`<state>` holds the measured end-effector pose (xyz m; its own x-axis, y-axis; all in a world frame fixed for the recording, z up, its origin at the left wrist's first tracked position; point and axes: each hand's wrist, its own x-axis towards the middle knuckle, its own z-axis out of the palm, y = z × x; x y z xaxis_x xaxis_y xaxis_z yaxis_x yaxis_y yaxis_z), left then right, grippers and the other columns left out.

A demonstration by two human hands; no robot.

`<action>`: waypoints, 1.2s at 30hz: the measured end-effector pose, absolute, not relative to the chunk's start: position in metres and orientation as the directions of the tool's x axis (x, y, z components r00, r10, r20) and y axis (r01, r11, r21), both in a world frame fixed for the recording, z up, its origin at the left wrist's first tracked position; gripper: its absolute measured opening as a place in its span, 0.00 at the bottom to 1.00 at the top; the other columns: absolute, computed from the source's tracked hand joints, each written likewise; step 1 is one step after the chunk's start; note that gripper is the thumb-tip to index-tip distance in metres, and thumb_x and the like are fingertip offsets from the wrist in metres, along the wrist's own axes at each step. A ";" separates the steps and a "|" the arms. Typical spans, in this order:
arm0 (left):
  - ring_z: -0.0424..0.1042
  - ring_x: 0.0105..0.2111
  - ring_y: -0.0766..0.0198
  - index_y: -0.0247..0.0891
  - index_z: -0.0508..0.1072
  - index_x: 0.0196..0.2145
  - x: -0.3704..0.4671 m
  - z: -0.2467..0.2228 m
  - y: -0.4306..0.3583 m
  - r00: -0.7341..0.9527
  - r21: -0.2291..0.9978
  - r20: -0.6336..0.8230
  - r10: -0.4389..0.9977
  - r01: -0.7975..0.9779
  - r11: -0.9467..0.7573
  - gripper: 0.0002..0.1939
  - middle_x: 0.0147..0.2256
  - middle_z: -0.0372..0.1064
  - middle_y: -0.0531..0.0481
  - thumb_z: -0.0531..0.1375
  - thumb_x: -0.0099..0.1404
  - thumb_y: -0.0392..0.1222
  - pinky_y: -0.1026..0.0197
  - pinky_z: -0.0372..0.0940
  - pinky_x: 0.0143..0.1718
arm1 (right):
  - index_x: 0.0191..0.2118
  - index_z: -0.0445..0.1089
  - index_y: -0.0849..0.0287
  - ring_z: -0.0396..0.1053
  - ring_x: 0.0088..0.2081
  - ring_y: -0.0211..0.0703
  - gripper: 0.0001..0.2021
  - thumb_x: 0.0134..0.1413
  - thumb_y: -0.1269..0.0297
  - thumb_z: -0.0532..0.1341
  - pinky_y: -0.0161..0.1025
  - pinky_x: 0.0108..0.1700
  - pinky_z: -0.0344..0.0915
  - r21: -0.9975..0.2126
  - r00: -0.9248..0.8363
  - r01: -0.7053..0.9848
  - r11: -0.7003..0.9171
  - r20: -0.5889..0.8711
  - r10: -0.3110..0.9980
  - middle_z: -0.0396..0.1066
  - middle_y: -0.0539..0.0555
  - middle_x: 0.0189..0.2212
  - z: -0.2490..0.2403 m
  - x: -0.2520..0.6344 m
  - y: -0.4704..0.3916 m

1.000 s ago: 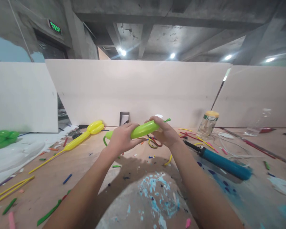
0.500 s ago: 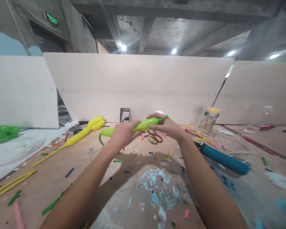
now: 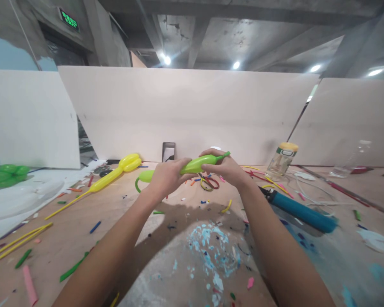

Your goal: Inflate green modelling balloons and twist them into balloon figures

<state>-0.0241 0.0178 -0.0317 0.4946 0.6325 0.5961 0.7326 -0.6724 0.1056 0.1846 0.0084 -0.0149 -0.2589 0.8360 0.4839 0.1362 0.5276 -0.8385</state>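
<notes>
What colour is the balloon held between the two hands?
The balloon is bright lime green, seen best in the head view.

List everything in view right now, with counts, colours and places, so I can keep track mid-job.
Held balloon: one, light green, in both hands
Long balloon: one, yellow, left on table
Balloon cluster: one, green, far left
Scissors: one pair, red and yellow handles, beyond hands
Pump: one, blue, right on table
Lidded bottle: one, clear, yellow lid, back right
Plain bottle: one, clear, far right
Balloon scraps: many, mixed colours, scattered
Flakes: many, pale blue, front middle
Table: one, brown, stained, below
Boards: three, white, behind table
Exit sign: one, green, upper left
Lights: four, white, overhead
Left hand: one, bare, around balloon's middle
Right hand: one, bare, at balloon's knotted end
</notes>
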 end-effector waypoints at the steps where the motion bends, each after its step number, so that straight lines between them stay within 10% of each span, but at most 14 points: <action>1: 0.72 0.37 0.56 0.48 0.64 0.54 -0.024 -0.030 0.016 0.488 0.123 0.596 0.637 0.728 -0.674 0.26 0.39 0.74 0.49 0.53 0.62 0.62 0.61 0.59 0.32 | 0.39 0.73 0.59 0.67 0.24 0.34 0.12 0.44 0.70 0.67 0.28 0.22 0.60 -0.842 -0.257 0.142 0.521 0.477 0.841 0.71 0.49 0.24 -0.014 0.186 0.008; 21: 0.71 0.42 0.55 0.40 0.65 0.48 -0.018 -0.034 0.016 0.379 0.107 0.761 0.527 0.727 -0.678 0.21 0.43 0.72 0.46 0.59 0.60 0.52 0.55 0.63 0.40 | 0.28 0.70 0.63 0.63 0.16 0.36 0.21 0.44 0.46 0.65 0.33 0.16 0.59 -0.920 0.038 0.047 0.388 0.390 0.920 0.65 0.51 0.16 -0.020 0.174 0.016; 36: 0.70 0.29 0.60 0.39 0.73 0.40 -0.024 -0.033 0.018 0.489 0.117 0.658 0.572 0.685 -0.719 0.15 0.30 0.74 0.48 0.54 0.65 0.51 0.62 0.56 0.28 | 0.26 0.69 0.63 0.62 0.18 0.34 0.18 0.43 0.50 0.67 0.32 0.16 0.57 -0.922 -0.030 0.067 0.382 0.380 0.924 0.65 0.50 0.18 -0.015 0.172 0.010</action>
